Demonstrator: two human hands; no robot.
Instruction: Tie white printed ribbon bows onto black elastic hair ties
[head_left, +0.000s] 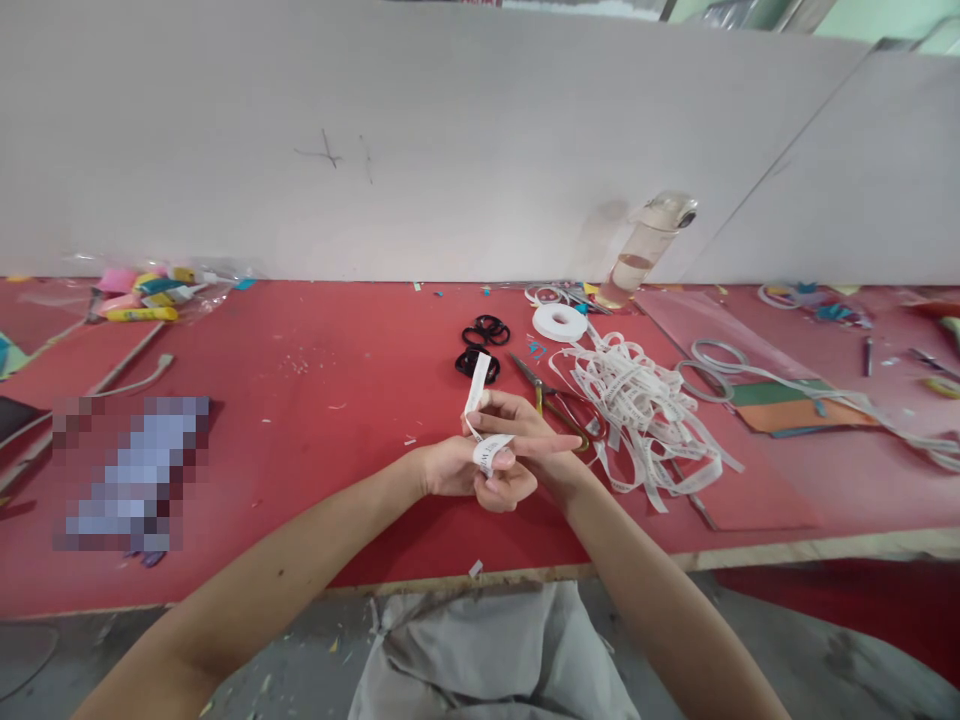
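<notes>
Both hands met near the front edge of the bench [360, 400], working at a strip of white printed ribbon [486, 453]. It wrapped around the left hand [459, 470], whose thumb pressed it down while one finger pointed towards three o'clock and lower fingers curled under. Its free end rose towards twelve o'clock, past the bent fingers of the right hand [519, 407], which sat just behind; whether those fingertips pinched it could not be told.

From the hands, black loops [487, 328] lay in two clusters at twelve o'clock, the nearer partly covered by the strip. Between one and two o'clock, just beside the right hand, lay scissors [551, 395], blades pointing to ten. A loose heap of similar ribbon [630, 390] spread at two o'clock. At one o'clock a white roll [541, 322] lay flat, and farther out a clear bottle [631, 262], partly filled with liquid, stood near the grey wall [450, 150]. Coloured sheets [787, 408] lay near three o'clock, a pixelated object [142, 470] at nine, and a plastic bag of bright items [154, 290] at ten.
</notes>
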